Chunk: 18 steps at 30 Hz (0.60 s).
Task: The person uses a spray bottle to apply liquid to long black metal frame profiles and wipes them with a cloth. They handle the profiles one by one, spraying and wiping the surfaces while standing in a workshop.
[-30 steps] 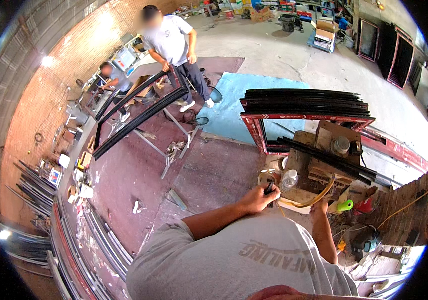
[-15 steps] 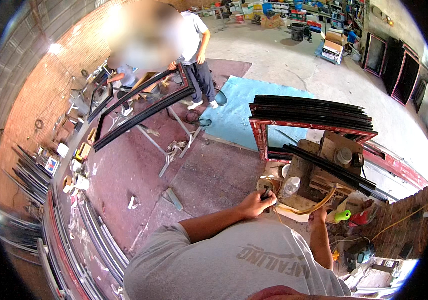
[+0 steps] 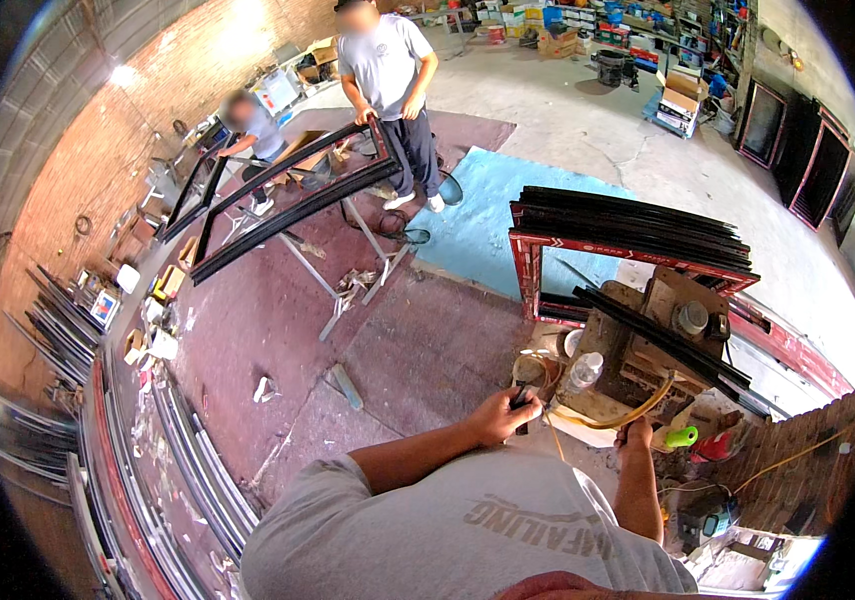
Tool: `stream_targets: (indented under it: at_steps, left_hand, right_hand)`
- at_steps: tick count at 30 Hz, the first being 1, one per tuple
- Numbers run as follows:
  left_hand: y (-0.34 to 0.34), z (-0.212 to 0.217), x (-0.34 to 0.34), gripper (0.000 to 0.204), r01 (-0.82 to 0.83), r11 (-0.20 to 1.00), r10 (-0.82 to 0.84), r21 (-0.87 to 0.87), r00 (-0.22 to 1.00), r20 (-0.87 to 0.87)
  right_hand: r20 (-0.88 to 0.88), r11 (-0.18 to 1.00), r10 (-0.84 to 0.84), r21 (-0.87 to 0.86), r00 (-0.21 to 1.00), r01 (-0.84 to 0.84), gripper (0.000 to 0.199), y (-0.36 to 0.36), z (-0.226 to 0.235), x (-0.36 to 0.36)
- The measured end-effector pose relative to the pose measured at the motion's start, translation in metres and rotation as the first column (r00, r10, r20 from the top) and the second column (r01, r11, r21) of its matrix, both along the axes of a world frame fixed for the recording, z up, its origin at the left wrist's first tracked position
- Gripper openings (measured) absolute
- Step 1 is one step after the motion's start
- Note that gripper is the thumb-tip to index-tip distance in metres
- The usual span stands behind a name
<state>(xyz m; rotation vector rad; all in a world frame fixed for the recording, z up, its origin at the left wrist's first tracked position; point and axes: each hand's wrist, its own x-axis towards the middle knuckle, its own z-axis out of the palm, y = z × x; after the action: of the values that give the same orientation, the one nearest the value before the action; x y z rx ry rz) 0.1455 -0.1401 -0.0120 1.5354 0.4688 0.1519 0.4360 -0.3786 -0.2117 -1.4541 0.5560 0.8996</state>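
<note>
Your one head camera looks steeply down over your chest and both arms, close to the workbench (image 3: pixel 638 340), workshop floor (image 3: pixel 418 340) bending away beyond

Bottle (image 3: pixel 585 371) on workbench (image 3: pixel 648 340)

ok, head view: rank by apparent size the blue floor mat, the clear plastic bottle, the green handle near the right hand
1. blue floor mat, by far the largest.
2. clear plastic bottle.
3. green handle, which looks only slightly smaller than the bottle, so that order is unsure.
</note>
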Motion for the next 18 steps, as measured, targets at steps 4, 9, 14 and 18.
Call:
stream_targets:
  at_steps: [4, 9, 14, 18]
  left_hand:
    - [-0.001, -0.015, -0.012, 0.017, -0.016, 1.0, 0.016, -0.001, 1.0, -0.011]
    - [-0.005, -0.011, -0.02, 0.018, -0.106, 0.979, 0.099, 0.174, 0.994, 0.047]
    - [-0.006, -0.004, -0.028, 0.023, -0.094, 0.98, 0.099, 0.175, 0.995, -0.022]
    - [-0.007, 0.008, -0.032, 0.028, -0.042, 0.973, 0.068, 0.226, 0.992, -0.109]
  right_hand:
    - [0.015, 0.999, -0.029, -0.014, 0.999, 0.03, 0.036, 0.001, -0.003, -0.001]
    - [-0.008, 1.0, 0.001, -0.014, 1.0, -0.001, 0.04, -0.002, -0.003, 0.003]
    - [0.024, 1.0, 0.004, -0.031, 1.0, -0.004, 0.043, 0.007, 0.016, -0.005]
    - [0.057, 0.999, -0.022, -0.03, 0.998, 0.024, 0.043, 0.007, 0.0, -0.003]
